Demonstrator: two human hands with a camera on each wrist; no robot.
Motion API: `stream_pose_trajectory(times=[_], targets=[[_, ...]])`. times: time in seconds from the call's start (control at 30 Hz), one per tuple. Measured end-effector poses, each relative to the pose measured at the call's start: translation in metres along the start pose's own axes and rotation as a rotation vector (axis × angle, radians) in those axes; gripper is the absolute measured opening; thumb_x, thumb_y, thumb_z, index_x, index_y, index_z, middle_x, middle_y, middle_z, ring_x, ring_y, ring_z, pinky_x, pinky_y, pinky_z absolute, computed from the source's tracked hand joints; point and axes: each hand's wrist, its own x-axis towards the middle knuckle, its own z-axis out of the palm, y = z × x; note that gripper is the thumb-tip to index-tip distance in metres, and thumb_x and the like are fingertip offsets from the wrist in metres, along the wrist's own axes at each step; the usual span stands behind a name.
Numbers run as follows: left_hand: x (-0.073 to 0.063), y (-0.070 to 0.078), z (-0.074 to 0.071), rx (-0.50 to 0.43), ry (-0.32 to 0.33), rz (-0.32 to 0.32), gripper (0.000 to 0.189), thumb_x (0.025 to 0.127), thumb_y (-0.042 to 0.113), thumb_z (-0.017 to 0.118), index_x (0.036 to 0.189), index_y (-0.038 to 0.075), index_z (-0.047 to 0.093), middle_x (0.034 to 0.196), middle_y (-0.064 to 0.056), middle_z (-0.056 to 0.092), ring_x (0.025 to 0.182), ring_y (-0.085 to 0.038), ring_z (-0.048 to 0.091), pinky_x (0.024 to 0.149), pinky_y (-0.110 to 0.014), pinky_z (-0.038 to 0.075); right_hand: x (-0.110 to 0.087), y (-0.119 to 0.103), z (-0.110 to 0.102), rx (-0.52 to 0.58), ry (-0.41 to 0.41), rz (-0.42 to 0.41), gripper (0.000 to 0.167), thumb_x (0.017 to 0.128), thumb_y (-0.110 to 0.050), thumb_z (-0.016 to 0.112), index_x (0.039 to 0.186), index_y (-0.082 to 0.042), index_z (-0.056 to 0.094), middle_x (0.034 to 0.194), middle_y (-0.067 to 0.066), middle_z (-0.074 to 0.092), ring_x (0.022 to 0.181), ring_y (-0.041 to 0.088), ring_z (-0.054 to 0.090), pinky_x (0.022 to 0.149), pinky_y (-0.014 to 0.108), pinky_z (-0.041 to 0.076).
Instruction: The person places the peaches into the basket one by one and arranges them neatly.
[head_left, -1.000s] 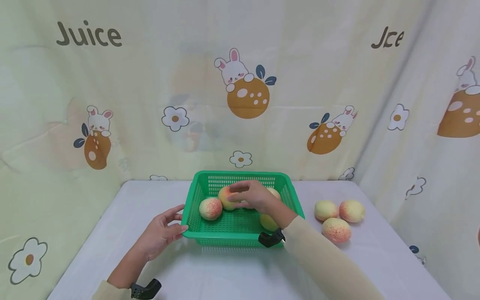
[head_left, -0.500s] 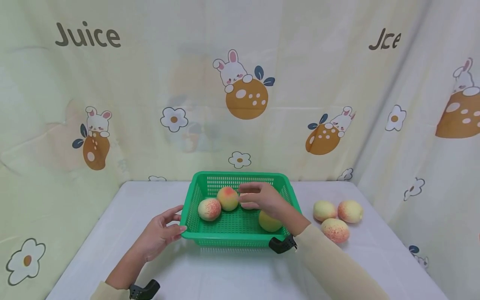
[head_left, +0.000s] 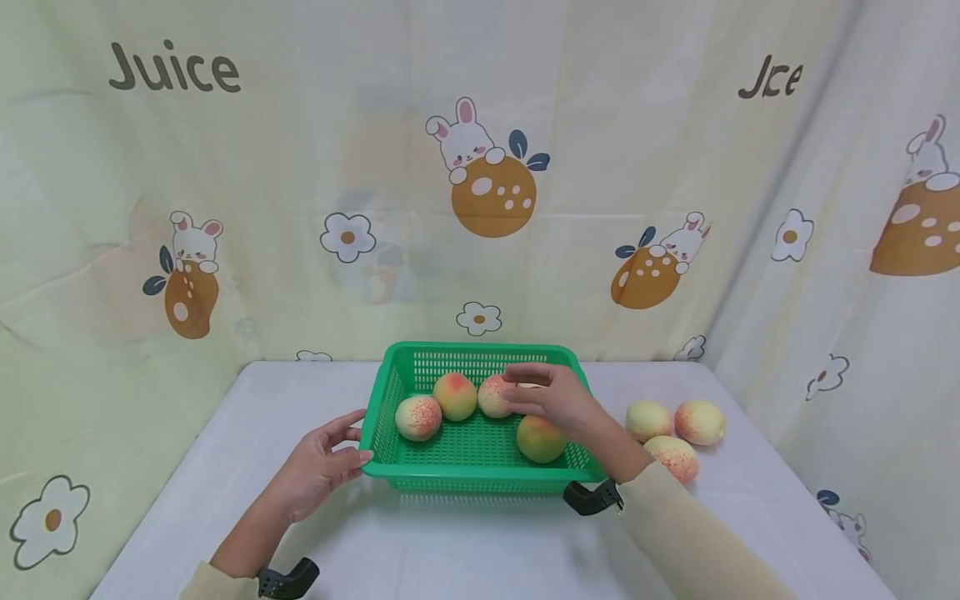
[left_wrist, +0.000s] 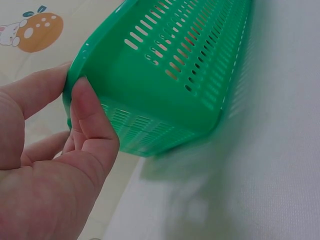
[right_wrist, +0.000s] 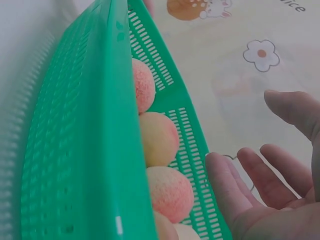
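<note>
Left grip [head_left: 318, 471]: thumb and fingers pinch the rim at the basket's left near corner.
Right grip [head_left: 555, 400]: over the basket's right side, fingers parted, holding nothing.
Green basket [head_left: 465, 472]: upright on the counter toward its far edge, opening upward, long axis running left to right.
Peaches in basket: five; from the left, a red-speckled peach [head_left: 418, 418], a yellow peach with a red top [head_left: 454, 397] just beside it, a pinkish peach [head_left: 493, 397], a pale one mostly hidden behind the right grip, and a yellow-green peach [head_left: 541, 440] nearer the front.
Loose peaches [head_left: 701, 422]: three, clustered right of the basket.
Counter [head_left: 450, 550]: white-covered.
Curtain [head_left: 397, 167]: behind, printed with rabbits, flowers and "Juice".
</note>
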Motion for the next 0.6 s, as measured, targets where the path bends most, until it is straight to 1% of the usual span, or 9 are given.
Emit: stream_pose_trajectory(times=[0.07, 0.2, 0.27, 0.43, 0.47, 0.6], targets=[[0.0, 0.0, 0.0, 0.0, 0.001, -0.001, 0.073, 0.097, 0.005, 0.069, 0.16, 0.011, 0.034, 0.124, -0.012, 0.05, 0.092, -0.013, 0.068, 0.085, -0.024, 0.06, -0.003, 0.0, -0.004, -0.011, 0.012, -0.002, 0.057, 0.091, -0.004, 0.076, 0.143, 0.001, 0.054, 0.151, 0.025, 0.049, 0.121, 0.023, 0.066, 0.1, 0.04, 0.056], [0.0, 0.0, 0.0, -0.003, 0.001, 0.0, 0.072, 0.097, 0.004, 0.068, 0.16, 0.011, 0.033, 0.125, -0.013, 0.05, 0.093, -0.013, 0.068, 0.086, -0.025, 0.06, -0.009, 0.001, -0.011, -0.058, 0.029, -0.025, 0.058, 0.09, -0.01, 0.079, 0.142, -0.001, 0.056, 0.147, 0.02, 0.055, 0.117, 0.024, 0.069, 0.1, 0.04, 0.056], [0.0, 0.0, 0.0, -0.005, -0.001, 0.001, 0.072, 0.097, 0.004, 0.068, 0.16, 0.011, 0.033, 0.125, -0.013, 0.049, 0.093, -0.013, 0.068, 0.086, -0.025, 0.06, -0.011, 0.003, -0.015, -0.084, 0.036, -0.045, 0.058, 0.09, -0.012, 0.079, 0.142, -0.002, 0.057, 0.144, 0.017, 0.058, 0.115, 0.021, 0.07, 0.1, 0.039, 0.056], [0.0, 0.0, 0.0, -0.005, -0.005, 0.003, 0.072, 0.097, 0.004, 0.067, 0.16, 0.011, 0.033, 0.125, -0.013, 0.049, 0.093, -0.013, 0.067, 0.085, -0.024, 0.06, -0.018, 0.007, -0.025, -0.179, 0.052, -0.098, 0.06, 0.091, -0.021, 0.079, 0.144, -0.005, 0.056, 0.145, 0.015, 0.059, 0.123, 0.02, 0.065, 0.098, 0.034, 0.058], [0.0, 0.0, 0.0, -0.005, -0.005, 0.003, 0.072, 0.097, 0.004, 0.068, 0.16, 0.01, 0.033, 0.125, -0.012, 0.049, 0.093, -0.013, 0.067, 0.085, -0.024, 0.06, -0.019, 0.008, -0.027, -0.198, 0.058, -0.107, 0.06, 0.091, -0.022, 0.079, 0.144, -0.005, 0.056, 0.144, 0.015, 0.06, 0.124, 0.022, 0.065, 0.097, 0.033, 0.058], [0.0, 0.0, 0.0, -0.007, -0.008, 0.003, 0.072, 0.097, 0.004, 0.068, 0.16, 0.01, 0.033, 0.125, -0.012, 0.049, 0.092, -0.013, 0.067, 0.085, -0.024, 0.06, -0.027, 0.009, -0.035, -0.274, 0.102, -0.124, 0.061, 0.09, -0.032, 0.08, 0.143, -0.011, 0.059, 0.143, 0.011, 0.062, 0.126, 0.024, 0.064, 0.096, 0.031, 0.058]])
